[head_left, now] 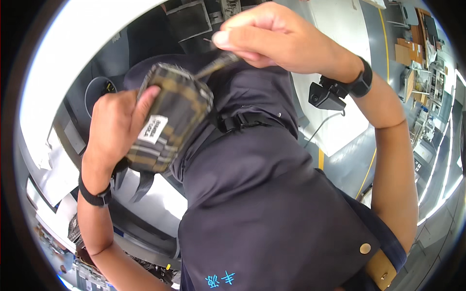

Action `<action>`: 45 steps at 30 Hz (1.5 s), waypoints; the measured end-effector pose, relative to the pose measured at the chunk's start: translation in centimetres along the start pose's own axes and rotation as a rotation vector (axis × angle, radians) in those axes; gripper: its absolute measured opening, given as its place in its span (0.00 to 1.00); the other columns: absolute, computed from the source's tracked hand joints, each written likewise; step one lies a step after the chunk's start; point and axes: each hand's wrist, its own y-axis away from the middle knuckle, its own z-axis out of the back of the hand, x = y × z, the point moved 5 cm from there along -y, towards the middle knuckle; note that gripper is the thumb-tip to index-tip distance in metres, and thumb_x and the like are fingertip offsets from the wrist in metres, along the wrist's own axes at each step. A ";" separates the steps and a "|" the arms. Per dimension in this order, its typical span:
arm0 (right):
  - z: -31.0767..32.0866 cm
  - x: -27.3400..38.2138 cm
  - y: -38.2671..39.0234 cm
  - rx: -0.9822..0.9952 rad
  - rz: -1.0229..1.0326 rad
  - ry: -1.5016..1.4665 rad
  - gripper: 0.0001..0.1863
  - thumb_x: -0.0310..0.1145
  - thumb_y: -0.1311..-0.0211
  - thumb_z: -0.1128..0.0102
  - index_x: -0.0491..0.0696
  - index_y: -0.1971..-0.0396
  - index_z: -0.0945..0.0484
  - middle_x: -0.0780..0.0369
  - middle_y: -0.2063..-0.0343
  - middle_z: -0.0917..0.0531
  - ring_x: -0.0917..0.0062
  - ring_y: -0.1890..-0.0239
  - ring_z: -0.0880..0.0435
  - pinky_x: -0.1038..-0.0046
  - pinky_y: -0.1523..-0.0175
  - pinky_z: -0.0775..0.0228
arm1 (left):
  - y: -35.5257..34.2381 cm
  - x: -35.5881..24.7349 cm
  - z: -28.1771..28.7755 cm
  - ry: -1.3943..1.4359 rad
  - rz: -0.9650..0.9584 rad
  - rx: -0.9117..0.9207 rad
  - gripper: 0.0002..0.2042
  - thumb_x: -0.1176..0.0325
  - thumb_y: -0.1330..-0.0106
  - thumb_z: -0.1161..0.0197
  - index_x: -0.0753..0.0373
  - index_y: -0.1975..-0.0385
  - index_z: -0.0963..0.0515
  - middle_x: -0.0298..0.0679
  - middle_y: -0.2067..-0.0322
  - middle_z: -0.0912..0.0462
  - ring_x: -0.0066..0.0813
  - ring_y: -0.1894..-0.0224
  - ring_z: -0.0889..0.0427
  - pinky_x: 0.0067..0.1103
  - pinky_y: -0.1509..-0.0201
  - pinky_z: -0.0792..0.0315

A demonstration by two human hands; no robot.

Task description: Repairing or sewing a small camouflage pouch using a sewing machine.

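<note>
Dark apron (262, 213) nearest the camera, blue stitching on it, buckled belt (240, 122) farther up. Checked pouch (182, 109) held up over the lap, left of centre. Left hand (114, 123) grasping pouch by its left side, thumb across the front, white label (154, 129) uncovered; probably gripped there to steady it and leave the top edge free. Right hand (269, 39) clenched on the far end of a narrow strip (218, 65) running from the pouch's top; arm held out wide, likely so the strip stays straight. Blurry, exact pinch can't be told. Small black camera (327, 96) under right wrist, seemingly strapped there to watch the fingers.
</note>
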 end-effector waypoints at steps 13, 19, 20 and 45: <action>-4.6 2.6 -2.5 0.223 0.113 0.067 0.19 0.40 0.32 0.45 0.47 0.81 0.22 0.70 0.86 0.27 0.87 0.82 0.33 0.77 0.74 0.41 | -4.5 -3.2 -1.3 0.177 -0.259 0.374 0.25 0.78 0.54 0.24 0.64 0.52 0.22 0.46 0.59 0.15 0.51 0.55 0.17 0.33 0.51 0.22; -2.7 0.9 -4.7 0.184 0.005 -0.937 0.18 0.40 0.21 0.52 0.43 0.68 0.24 0.59 0.70 0.19 0.74 0.64 0.16 0.72 0.52 0.23 | -5.9 -1.9 -1.9 -0.162 -0.372 0.243 0.19 0.67 0.51 0.22 0.66 0.60 0.18 0.47 0.66 0.16 0.51 0.59 0.17 0.36 0.54 0.24; -2.3 0.4 -4.6 -0.079 0.099 -0.994 0.19 0.40 0.20 0.53 0.42 0.68 0.23 0.61 0.71 0.19 0.75 0.65 0.17 0.71 0.53 0.22 | -5.9 -1.8 -1.7 -0.228 -0.400 0.195 0.17 0.65 0.50 0.23 0.67 0.65 0.19 0.47 0.68 0.16 0.49 0.61 0.17 0.36 0.58 0.24; -1.1 3.7 2.6 0.003 0.515 1.369 0.20 0.40 0.39 0.31 0.51 0.86 0.30 0.63 0.88 0.30 0.67 0.83 0.26 0.66 0.75 0.38 | 0.5 -4.3 5.7 0.073 -0.205 0.054 0.19 0.66 0.37 0.28 0.70 0.81 0.29 0.43 0.82 0.35 0.40 0.83 0.34 0.31 0.77 0.40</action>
